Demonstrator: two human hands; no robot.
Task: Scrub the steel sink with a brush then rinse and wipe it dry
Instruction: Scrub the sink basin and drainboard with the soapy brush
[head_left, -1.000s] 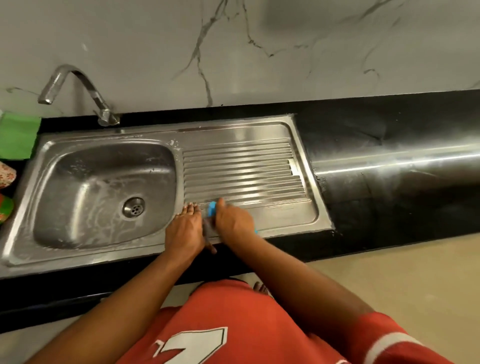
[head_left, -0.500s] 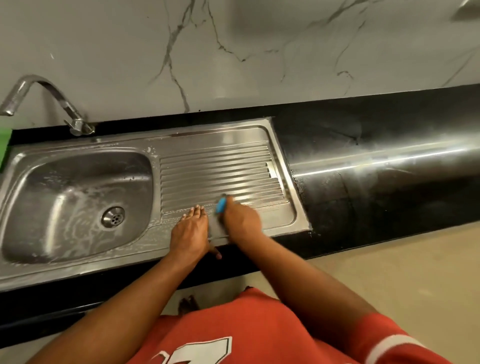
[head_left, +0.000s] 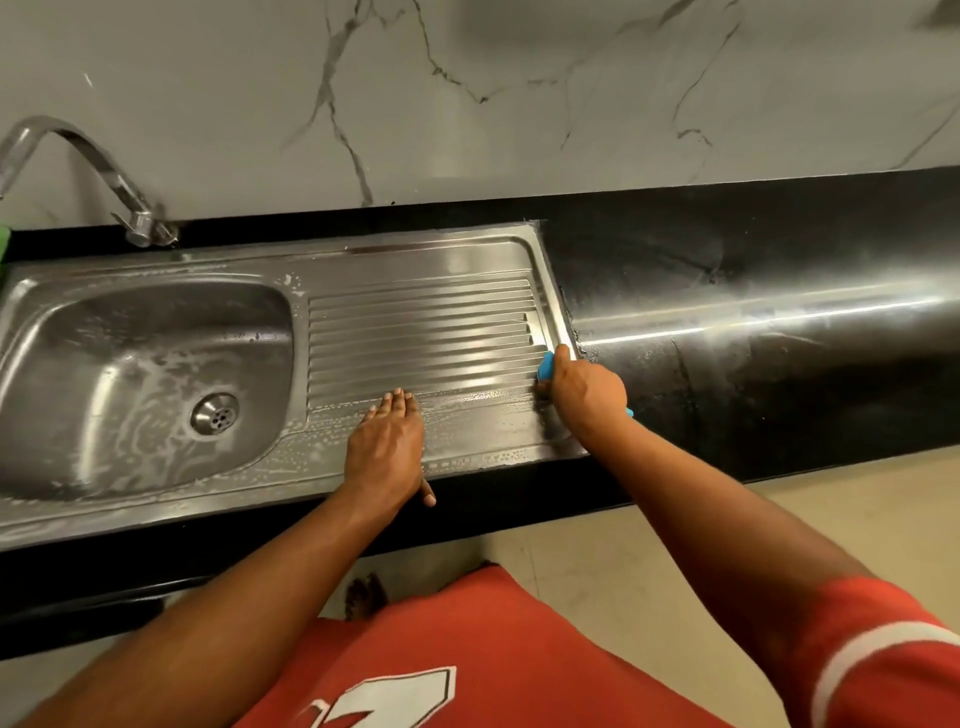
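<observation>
Steel sink (head_left: 156, 291) with soapy basin and ribbed drainboard (head_left: 421, 332). Your right hand (head_left: 587, 395) grips the blue brush (head_left: 546, 367) at the drainboard's right edge; your left hand (head_left: 387, 452) rests flat, fingers straight, on the drainboard's front edge

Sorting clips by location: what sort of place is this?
Most likely a home kitchen: a steel sink with ribbed drainboard, a tap, and a black countertop under a marble-look wall.

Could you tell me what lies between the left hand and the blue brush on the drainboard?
Only soapy, ribbed drainboard, as the head view shows; the left hand lies flat, the right hand grips the brush.
</observation>
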